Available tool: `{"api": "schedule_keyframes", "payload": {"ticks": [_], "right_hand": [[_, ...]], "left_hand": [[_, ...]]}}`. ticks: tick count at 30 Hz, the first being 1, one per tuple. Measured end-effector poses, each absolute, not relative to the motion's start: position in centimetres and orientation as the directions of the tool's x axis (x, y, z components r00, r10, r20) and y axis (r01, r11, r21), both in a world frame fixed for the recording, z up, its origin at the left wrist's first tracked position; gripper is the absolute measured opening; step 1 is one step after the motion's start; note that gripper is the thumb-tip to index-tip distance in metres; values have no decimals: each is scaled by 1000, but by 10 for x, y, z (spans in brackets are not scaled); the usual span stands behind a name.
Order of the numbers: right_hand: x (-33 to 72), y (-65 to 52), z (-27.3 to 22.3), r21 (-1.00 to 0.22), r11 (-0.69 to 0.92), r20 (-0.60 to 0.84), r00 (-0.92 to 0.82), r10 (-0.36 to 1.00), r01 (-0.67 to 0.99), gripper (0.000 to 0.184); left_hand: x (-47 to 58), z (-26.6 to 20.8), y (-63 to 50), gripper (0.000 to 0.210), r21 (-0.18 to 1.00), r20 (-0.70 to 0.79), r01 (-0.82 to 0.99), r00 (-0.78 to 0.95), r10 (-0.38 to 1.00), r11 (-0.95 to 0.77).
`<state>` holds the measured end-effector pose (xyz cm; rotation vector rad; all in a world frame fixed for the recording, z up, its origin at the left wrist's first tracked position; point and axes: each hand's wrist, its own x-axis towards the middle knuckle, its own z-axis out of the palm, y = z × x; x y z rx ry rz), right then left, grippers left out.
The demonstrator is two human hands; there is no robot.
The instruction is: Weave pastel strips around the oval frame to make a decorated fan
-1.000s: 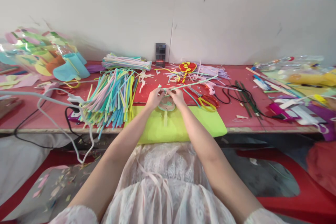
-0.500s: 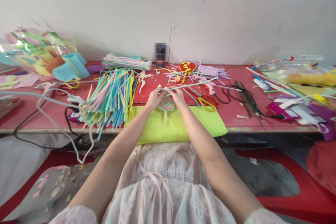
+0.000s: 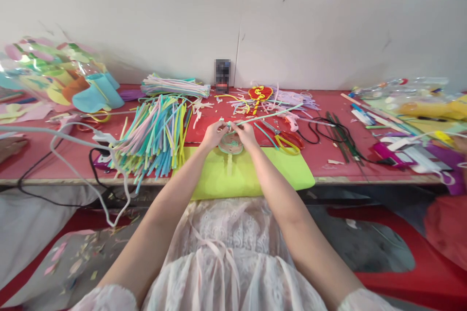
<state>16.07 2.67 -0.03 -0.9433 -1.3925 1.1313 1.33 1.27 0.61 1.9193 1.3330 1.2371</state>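
My left hand point(image 3: 214, 135) and my right hand point(image 3: 245, 135) meet over the mat, fingertips pinched close together. Between them is a pale green pipe cleaner point(image 3: 278, 113), its long free end stretching out to the right past my right hand. Just beneath my fingers lies a round, fan-shaped piece point(image 3: 231, 146) in pink and green, with a pale handle point(image 3: 229, 165) pointing toward me. My hands partly cover its upper edge. It rests on a yellow-green mat point(image 3: 277, 175).
A heap of pastel pipe cleaners point(image 3: 156, 131) lies left, with a bundle point(image 3: 175, 86) behind it. To the right are yellow-handled scissors point(image 3: 288, 145), a pink glue gun point(image 3: 292, 122) and black cable point(image 3: 317, 131). A red-and-yellow fan piece point(image 3: 260, 93) lies behind. A white partition point(image 3: 146, 34) closes the back.
My hands stay in nearly the same place, pinching the pipe cleaner. Its free end has dipped slightly at the right.
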Motion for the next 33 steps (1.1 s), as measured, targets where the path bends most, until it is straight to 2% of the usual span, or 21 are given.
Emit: {"api": "schedule_keyframes", "payload": {"ticks": [3, 8, 11, 22, 27, 33], "right_hand": [[162, 26, 0, -966, 258, 252, -154, 955, 22, 40], [162, 25, 2, -902, 402, 377, -168, 911, 157, 38], [163, 24, 4, -883, 435, 411, -159, 898, 174, 37], [162, 24, 4, -976, 219, 212, -216, 953, 9, 41], [162, 21, 6, -981, 193, 188, -163, 968, 12, 45], [161, 22, 5, -978, 206, 200, -141, 970, 30, 46]], "left_hand": [[9, 10, 11, 19, 781, 387, 481, 128, 913, -399], [6, 15, 7, 16, 769, 363, 513, 140, 921, -381], [7, 15, 6, 16, 782, 353, 501, 136, 926, -372], [10, 5, 14, 18, 795, 408, 441, 119, 905, -416], [10, 6, 15, 18, 798, 414, 460, 50, 909, -388], [13, 7, 11, 19, 799, 416, 457, 50, 908, -391]]}}
